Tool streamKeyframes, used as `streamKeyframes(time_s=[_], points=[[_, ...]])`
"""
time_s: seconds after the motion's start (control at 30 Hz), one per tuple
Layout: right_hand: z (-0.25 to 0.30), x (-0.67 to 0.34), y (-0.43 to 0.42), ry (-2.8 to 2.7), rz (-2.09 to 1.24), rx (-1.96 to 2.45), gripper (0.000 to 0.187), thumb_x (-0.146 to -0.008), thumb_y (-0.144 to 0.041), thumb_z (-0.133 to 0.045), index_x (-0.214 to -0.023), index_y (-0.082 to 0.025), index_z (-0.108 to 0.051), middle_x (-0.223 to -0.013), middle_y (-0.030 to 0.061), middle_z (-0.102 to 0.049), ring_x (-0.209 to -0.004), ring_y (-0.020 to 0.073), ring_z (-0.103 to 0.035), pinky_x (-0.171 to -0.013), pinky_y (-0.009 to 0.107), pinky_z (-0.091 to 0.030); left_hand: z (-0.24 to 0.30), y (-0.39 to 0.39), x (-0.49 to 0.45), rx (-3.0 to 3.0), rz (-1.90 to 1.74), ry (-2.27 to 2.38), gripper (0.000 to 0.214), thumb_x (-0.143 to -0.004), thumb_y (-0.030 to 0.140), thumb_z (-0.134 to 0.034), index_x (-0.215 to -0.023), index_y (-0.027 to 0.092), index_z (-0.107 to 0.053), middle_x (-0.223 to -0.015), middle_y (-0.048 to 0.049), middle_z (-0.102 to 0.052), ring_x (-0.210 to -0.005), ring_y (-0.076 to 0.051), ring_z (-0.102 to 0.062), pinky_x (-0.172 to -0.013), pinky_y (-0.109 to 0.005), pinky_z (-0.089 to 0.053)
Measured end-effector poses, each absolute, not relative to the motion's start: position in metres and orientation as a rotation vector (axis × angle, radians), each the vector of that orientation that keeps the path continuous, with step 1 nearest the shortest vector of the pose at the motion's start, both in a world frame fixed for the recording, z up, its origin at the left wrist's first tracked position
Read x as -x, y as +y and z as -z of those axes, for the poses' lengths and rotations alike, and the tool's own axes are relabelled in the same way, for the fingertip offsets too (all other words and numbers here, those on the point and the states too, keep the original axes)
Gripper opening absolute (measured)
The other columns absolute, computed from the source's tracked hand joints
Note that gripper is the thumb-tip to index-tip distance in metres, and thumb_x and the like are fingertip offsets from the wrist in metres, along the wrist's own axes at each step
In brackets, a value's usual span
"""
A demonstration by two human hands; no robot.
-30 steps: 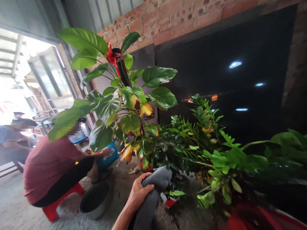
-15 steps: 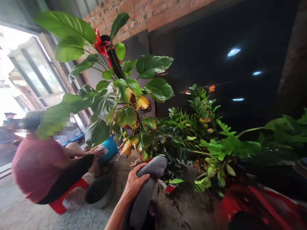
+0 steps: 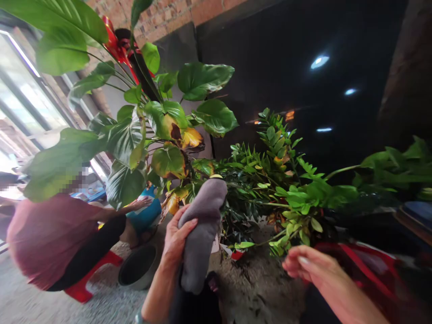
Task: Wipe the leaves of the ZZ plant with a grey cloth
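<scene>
The left hand (image 3: 176,238) grips the grey cloth (image 3: 202,216) around its middle, and the bunched top pokes up above the fingers, in front of the big-leafed plant (image 3: 162,130). The right hand (image 3: 308,267) hovers empty and loose-fingered, just below the bushy plant (image 3: 270,180).

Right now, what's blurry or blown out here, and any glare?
Head view: the right hand is motion-blurred; the left hand gripping the rolled grey cloth is sharper; daylight blows out the glass window at left; light spots glare on the glossy black wall panel; the edges bow.
</scene>
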State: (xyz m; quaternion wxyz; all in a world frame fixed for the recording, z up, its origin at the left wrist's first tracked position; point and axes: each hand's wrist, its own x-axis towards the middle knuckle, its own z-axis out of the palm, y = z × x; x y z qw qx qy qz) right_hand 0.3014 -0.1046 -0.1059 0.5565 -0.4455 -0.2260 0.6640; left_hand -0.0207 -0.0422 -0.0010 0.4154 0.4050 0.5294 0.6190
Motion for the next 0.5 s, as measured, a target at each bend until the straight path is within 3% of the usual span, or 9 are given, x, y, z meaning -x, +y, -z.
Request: streamKeyframes(time_s=[0.1, 0.2, 0.37, 0.5], points=[[0.123, -0.293, -0.073, -0.359, -1.594, 1.137, 0.028, -0.053, -0.015, -0.081, -0.078, -0.019, -0.068, -0.078, 0.0068, -0.073, -0.077, 0.0262, -0.068, -0.062, 0.034, -0.054, 0.033, -0.037, 0.005, -1.114, -1.342, 1.437, 0.055, -0.045, 0.036, -0.075, -0.095, 0.013, -0.067, -0.071, -0.0008, -0.068, -0.061, -0.017, -0.06, -0.058, -0.026, -0.047], [0.15, -0.3, -0.048, -0.241, -1.626, 1.09, 0.024, -0.052, -0.014, -0.08, -0.069, -0.021, -0.065, -0.066, 0.0037, -0.072, -0.069, 0.0256, -0.069, -0.063, 0.036, -0.055, 0.06, -0.042, 0.0, -1.186, -1.116, 1.452, 0.045, -0.048, 0.033, -0.071, -0.088, 0.013, -0.068, -0.066, -0.0006, -0.067, -0.06, -0.018, -0.059, -0.058, -0.027, -0.046], [0.166, -0.306, -0.021, -0.297, -1.746, 0.878, 0.019, -0.056, -0.021, -0.078, -0.064, -0.021, -0.061, -0.068, 0.0066, -0.072, -0.072, 0.0254, -0.07, -0.078, 0.041, -0.053, 0.039, -0.047, 0.007, -1.275, -1.169, 1.36, 0.049, -0.052, 0.036, -0.072, -0.096, 0.015, -0.067, -0.078, -0.0027, -0.069, -0.07, -0.019, -0.061, -0.064, -0.026, -0.047], [0.154, -0.291, -0.014, -0.258, -1.756, 0.795, 0.015, -0.057, -0.019, -0.075, -0.062, -0.02, -0.061, -0.069, 0.0056, -0.072, -0.076, 0.0231, -0.07, -0.076, 0.037, -0.054, 0.014, -0.031, -0.001, -1.166, -1.361, 1.31, 0.062, -0.052, 0.039, -0.074, -0.107, 0.015, -0.061, -0.08, -0.0025, -0.067, -0.063, -0.016, -0.059, -0.059, -0.025, -0.046]])
